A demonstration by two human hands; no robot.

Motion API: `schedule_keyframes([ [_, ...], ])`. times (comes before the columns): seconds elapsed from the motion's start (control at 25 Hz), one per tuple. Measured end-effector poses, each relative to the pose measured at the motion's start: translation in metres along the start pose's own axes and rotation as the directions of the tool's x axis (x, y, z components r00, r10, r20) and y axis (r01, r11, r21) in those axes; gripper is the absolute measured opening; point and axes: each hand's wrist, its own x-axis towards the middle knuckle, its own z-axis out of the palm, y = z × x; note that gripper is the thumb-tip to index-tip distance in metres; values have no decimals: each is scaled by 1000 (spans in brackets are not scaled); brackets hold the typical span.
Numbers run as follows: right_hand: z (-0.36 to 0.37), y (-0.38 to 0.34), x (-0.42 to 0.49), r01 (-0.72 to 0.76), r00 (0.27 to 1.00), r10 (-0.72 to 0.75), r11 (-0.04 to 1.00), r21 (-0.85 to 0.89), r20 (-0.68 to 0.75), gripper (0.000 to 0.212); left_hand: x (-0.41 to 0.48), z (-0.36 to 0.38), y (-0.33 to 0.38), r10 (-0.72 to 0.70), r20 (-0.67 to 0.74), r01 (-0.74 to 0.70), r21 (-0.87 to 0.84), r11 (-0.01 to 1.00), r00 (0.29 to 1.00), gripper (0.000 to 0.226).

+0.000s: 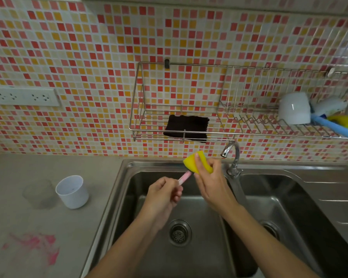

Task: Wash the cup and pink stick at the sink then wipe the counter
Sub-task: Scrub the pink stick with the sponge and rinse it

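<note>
Over the left basin of the sink (117,177), at the middle of the frame, I see both hands at work. The left hand (165,194) is curled into a loose fist and pinches the lower end of the pink stick (184,177), which slants up and to the right. The right hand (209,183) grips a yellow sponge (201,159), its fingers wrapped round it, and the sponge is folded over the stick's upper end. Any print on the stick is too small for me to read.

At mid-left the white cup (72,192) stands upright on the grey counter (28,169), just beside the sink's rim. A clear glass (39,194) stands just left of it. A pink smear (34,245) marks the counter at the lower left.

The chrome tap (232,157) rises just right of the sponge, between the two basins. Above it a wire rack (137,109) hangs on the mosaic tile wall (68,47). A black cloth (186,127) lies in the rack's left part. At the right edge an upturned white mug (294,108) sits beside a blue-handled brush (329,125). A white socket strip (22,96) is fixed to the wall at the left edge; I can make out no lettering on it.
</note>
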Motion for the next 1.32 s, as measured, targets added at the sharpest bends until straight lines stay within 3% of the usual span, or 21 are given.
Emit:
schedule_keyframes([
  [0.12,3,11,-2,116,993,-116,993,-35,-5,53,6,5,-1,-117,-16,115,-112,987,993,13],
  [0.28,2,26,-2,-23,997,22,1000,-19,-75,53,11,7,-1,-191,-21,183,-202,962,981,21],
  [0.44,1,30,-10,-5,999,5,1000,16,-43,55,8,8,-7,-113,-50,110,-59,992,992,15],
  [0.52,5,22,-15,23,999,-21,999,50,-38,54,7,13,-13,66,-59,-60,96,994,996,9],
  [0.56,8,19,-17,45,999,-43,997,64,-21,53,9,14,-18,248,-61,-224,264,938,967,8],
  [0.6,9,19,-18,44,999,-43,996,81,-16,53,12,12,-22,485,-6,-419,496,760,874,9],
  [0.64,8,19,-17,0,1000,3,994,107,-23,53,16,7,-27,692,154,-580,687,438,706,10],
  [0.68,5,20,-15,-59,997,65,989,136,-39,54,23,1,-33,783,372,-661,748,64,498,11],
  [0.72,3,21,-14,-84,995,92,985,150,-48,54,30,-5,-38,762,570,-674,696,-249,306,11],
  [0.76,2,19,-15,-59,997,65,988,143,-40,54,34,-11,-41,684,707,-656,604,-452,179,9],
  [0.8,1,17,-17,2,1000,-1,993,121,-13,53,37,-15,-43,609,786,-634,526,-567,108,8],
  [0.88,3,16,-22,73,997,-75,994,79,12,53,41,-20,-39,519,854,-599,432,-674,32,8],
  [0.96,2,21,-22,-58,998,60,995,80,-20,55,46,-24,-35,484,875,-583,393,-711,1,9],
  [1.04,1,24,-23,-93,995,95,994,59,-34,56,49,-27,-33,474,880,-593,374,-713,-14,6],
  [1.12,2,24,-28,-30,999,30,999,22,-15,54,52,-27,-35,472,881,-600,362,-714,-29,7],
  [1.24,-1,24,-27,-148,987,150,988,46,-55,56,55,-23,-35,493,869,-621,373,-690,-26,11],
  [1.32,-2,22,-31,-93,995,93,996,5,-48,55,54,-20,-36,517,855,-627,384,-678,-36,11],
])
